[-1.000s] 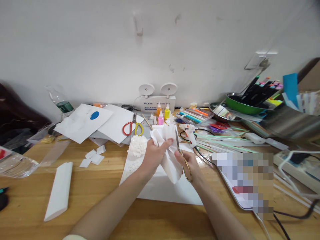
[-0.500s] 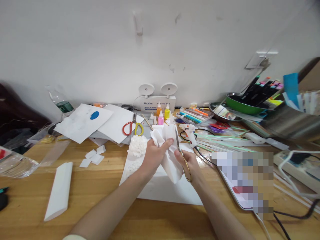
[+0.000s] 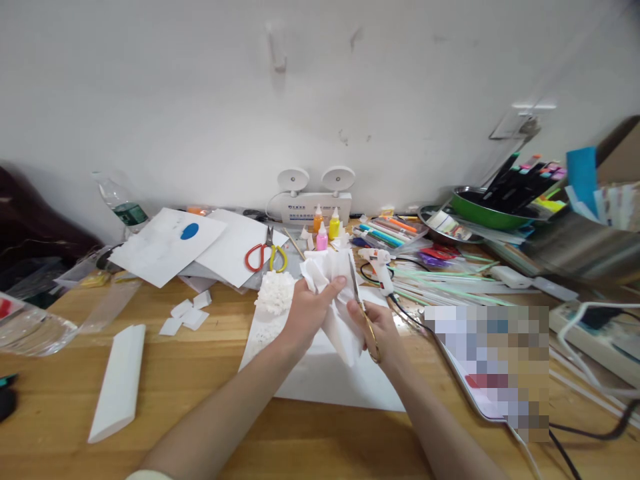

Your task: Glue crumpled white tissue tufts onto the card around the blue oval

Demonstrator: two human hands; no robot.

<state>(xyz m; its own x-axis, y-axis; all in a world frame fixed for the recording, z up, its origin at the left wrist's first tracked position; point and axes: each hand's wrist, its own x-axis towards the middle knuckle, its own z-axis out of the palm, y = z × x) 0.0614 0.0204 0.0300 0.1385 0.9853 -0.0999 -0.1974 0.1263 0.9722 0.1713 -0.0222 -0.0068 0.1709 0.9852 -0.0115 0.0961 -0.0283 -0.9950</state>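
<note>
Folded white paper (image 3: 344, 328), soft like tissue or crepe, is pinched in my left hand (image 3: 311, 310), thumb on top. My right hand (image 3: 376, 327) grips a pair of gold-handled scissors (image 3: 371, 325); their blades point up and away along the paper's right edge. Fingers of my right hand also lie against the paper, and some are hidden behind it. Below both hands lies a white sheet (image 3: 340, 383). A clump of small white pieces (image 3: 275, 292) sits on that sheet, left of my left hand.
A white glue gun (image 3: 380, 267) with a black cord stands right of the hands. Red-and-yellow-handled scissors (image 3: 267, 253) lie behind. Small paint bottles (image 3: 321, 237) stand at the back. A white roll (image 3: 119, 383) and white squares (image 3: 187, 313) lie left; a tablet-like device (image 3: 480, 373) lies right.
The gold scissors' handles and my right hand have shifted very slightly. My left hand keeps its hold on the paper, and the surrounding things stay put.
</note>
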